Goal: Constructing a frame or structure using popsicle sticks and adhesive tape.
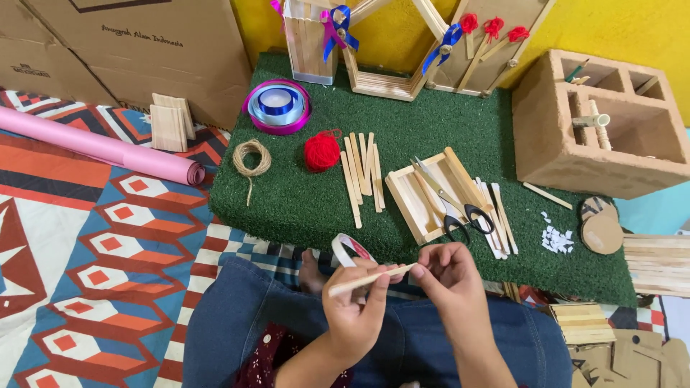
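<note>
Green turf mat [302, 201], left hand [353, 310] gripping wooden stick [370, 279]

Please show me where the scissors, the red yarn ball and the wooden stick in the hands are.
scissors [451, 201], head view, on the blades near the pivot.
red yarn ball [321, 151], head view, centre of the ball.
wooden stick [363, 281], head view, middle of the stick between the hands.
</note>
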